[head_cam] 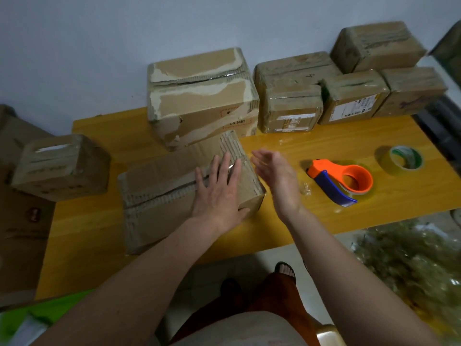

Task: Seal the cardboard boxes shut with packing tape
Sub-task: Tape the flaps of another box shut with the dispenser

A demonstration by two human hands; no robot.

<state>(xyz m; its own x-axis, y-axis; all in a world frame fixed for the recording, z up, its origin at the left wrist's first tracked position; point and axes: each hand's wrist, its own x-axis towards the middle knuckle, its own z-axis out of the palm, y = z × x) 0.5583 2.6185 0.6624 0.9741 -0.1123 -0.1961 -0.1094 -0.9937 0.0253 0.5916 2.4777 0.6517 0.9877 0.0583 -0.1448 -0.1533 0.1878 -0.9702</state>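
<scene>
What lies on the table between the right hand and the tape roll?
In the head view, the orange tape dispenser lies on the table between the right hand and the tape roll.

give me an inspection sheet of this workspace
surface: yellow table, glossy, scraps of clear film near the dispenser
job's things: box in front, top seam closed; orange dispenser and tape roll lying to its right
clutter: taped boxes stacked along the wall; one more box at left
grips: left hand flat on the box; right hand open beside it, holding nothing
cables: nothing seen
surroundings: pale wall; crumpled film pile on floor at right
</scene>
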